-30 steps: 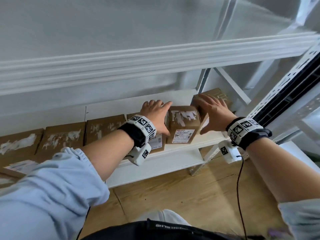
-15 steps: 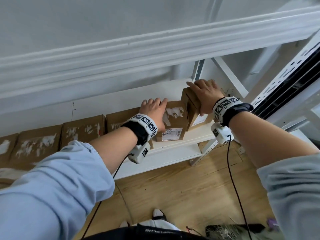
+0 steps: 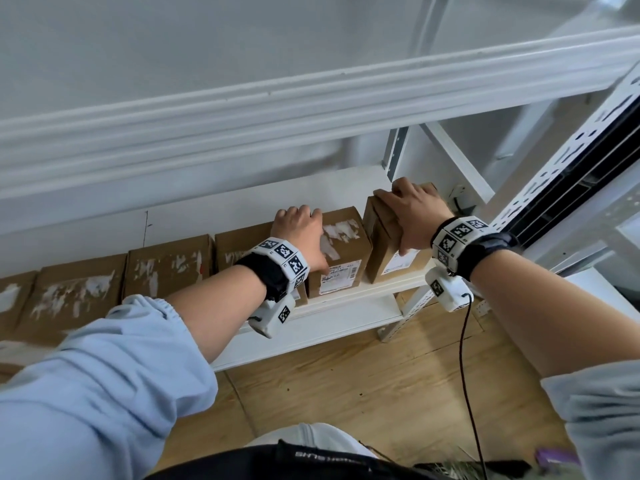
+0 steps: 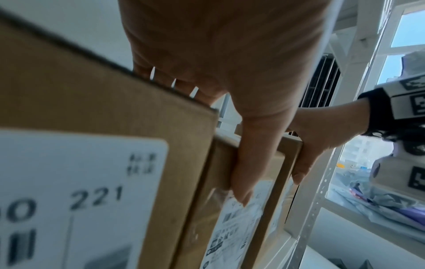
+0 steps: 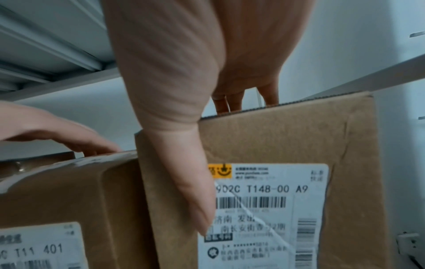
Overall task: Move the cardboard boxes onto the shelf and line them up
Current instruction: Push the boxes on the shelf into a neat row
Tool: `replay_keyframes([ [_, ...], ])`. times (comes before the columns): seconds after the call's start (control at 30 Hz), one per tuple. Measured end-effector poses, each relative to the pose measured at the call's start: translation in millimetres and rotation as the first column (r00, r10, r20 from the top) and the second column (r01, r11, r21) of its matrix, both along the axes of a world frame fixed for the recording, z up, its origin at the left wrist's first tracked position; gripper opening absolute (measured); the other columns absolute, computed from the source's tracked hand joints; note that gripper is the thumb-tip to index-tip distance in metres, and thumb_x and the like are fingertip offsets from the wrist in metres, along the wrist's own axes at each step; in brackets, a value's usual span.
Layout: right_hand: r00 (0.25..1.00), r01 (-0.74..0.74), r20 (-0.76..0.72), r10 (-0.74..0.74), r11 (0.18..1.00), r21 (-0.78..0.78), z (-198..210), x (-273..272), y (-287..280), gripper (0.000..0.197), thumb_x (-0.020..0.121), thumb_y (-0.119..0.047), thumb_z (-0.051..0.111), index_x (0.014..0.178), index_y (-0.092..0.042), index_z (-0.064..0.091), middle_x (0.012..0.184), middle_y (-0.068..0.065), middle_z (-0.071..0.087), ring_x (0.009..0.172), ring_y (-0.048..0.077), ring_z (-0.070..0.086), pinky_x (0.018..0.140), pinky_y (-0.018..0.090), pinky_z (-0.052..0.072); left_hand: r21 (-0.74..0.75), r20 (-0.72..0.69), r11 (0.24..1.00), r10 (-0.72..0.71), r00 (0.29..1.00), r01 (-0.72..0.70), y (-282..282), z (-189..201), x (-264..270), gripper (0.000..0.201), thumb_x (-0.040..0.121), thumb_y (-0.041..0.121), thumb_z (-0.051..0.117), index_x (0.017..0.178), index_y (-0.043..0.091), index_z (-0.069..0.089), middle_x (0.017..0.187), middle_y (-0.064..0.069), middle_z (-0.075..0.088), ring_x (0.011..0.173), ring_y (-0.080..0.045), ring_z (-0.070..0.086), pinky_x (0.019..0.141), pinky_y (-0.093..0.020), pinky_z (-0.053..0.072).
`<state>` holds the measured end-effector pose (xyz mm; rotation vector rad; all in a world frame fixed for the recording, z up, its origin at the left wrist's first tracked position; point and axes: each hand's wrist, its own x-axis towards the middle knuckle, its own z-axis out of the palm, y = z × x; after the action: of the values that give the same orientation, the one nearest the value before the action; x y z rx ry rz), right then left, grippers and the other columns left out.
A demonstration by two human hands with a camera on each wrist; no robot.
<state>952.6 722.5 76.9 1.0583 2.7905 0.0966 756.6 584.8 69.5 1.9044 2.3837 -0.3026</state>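
Observation:
A row of brown cardboard boxes stands on the white shelf (image 3: 329, 199). My right hand (image 3: 412, 216) grips the end box (image 3: 381, 252) from above, fingers over its top and thumb (image 5: 193, 191) down its labelled front (image 5: 287, 136). This box stands close beside the box labelled 401 (image 3: 343, 251), slightly turned. My left hand (image 3: 299, 233) lies across the tops of the 401 box and the box labelled 221 (image 4: 103, 109). Its fingers hook over the back edge and its thumb (image 4: 248, 163) runs down the front.
More boxes (image 3: 166, 268) line the shelf to the left. The upper shelf beam (image 3: 311, 109) hangs low overhead. A perforated upright (image 3: 554, 188) and a diagonal brace (image 3: 457, 161) close off the right end. Below is wooden floor (image 3: 346, 375) with a black cable (image 3: 464, 358).
My right hand has drawn the end box leftward from an angled spot further right until it stands beside the 401 box. My left hand has stayed on its boxes.

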Motion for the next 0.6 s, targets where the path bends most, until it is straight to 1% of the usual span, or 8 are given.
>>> replay_keyframes([
  [0.1, 1.0, 0.011, 0.005, -0.011, 1.0, -0.014, 1, 1, -5, 0.127, 0.043, -0.042, 0.095, 0.149, -0.031, 0.026, 0.133, 0.005, 0.038, 0.121, 0.028, 0.048, 0.107, 0.049, 0.037, 0.017, 0.016, 1.0, 0.002, 1.0, -0.003, -5, -1, 2, 0.111, 0.052, 0.074, 0.081, 0.139, 0.015, 0.044, 0.129, -0.005, 0.054, 0.119, -0.026, 0.052, 0.106, -0.043, 0.039],
  [0.23, 0.999, 0.036, 0.006, -0.036, 0.999, -0.034, 2, 1, -10, 0.129, 0.043, -0.045, 0.095, 0.15, -0.032, 0.024, 0.134, 0.004, 0.037, 0.123, 0.027, 0.046, 0.108, 0.047, 0.037, 0.03, -0.001, 0.999, -0.017, 1.0, 0.017, -11, -2, 4, 0.115, 0.053, 0.077, 0.078, 0.143, 0.016, 0.041, 0.133, -0.004, 0.053, 0.122, -0.024, 0.051, 0.109, -0.044, 0.033],
  [0.37, 0.999, 0.048, -0.016, -0.049, 0.998, -0.029, 0, -4, -16, 0.127, 0.045, -0.044, 0.094, 0.151, -0.032, 0.025, 0.134, 0.004, 0.037, 0.123, 0.026, 0.047, 0.109, 0.047, 0.036, 0.036, -0.009, 0.998, -0.042, 0.999, 0.042, -17, 0, 1, 0.116, 0.053, 0.079, 0.077, 0.143, 0.015, 0.04, 0.134, -0.003, 0.054, 0.122, -0.024, 0.052, 0.112, -0.045, 0.03],
  [0.5, 0.999, 0.032, -0.039, -0.033, 0.999, -0.023, -2, -10, -22, 0.126, 0.046, -0.043, 0.093, 0.151, -0.032, 0.025, 0.134, 0.005, 0.036, 0.122, 0.027, 0.048, 0.111, 0.049, 0.033, 0.034, -0.024, 0.997, -0.065, 0.998, 0.066, -19, 3, 1, 0.113, 0.052, 0.08, 0.077, 0.14, 0.016, 0.044, 0.128, -0.001, 0.056, 0.118, -0.023, 0.054, 0.112, -0.044, 0.028],
  [0.6, 0.999, 0.026, -0.038, -0.027, 0.999, -0.025, -1, -8, -24, 0.126, 0.047, -0.043, 0.093, 0.152, -0.032, 0.024, 0.135, 0.005, 0.036, 0.123, 0.027, 0.047, 0.111, 0.049, 0.032, 0.03, -0.037, 0.997, -0.073, 0.997, 0.075, -20, 3, 2, 0.114, 0.053, 0.081, 0.076, 0.141, 0.016, 0.044, 0.13, -0.001, 0.056, 0.122, -0.023, 0.051, 0.113, -0.043, 0.026],
])
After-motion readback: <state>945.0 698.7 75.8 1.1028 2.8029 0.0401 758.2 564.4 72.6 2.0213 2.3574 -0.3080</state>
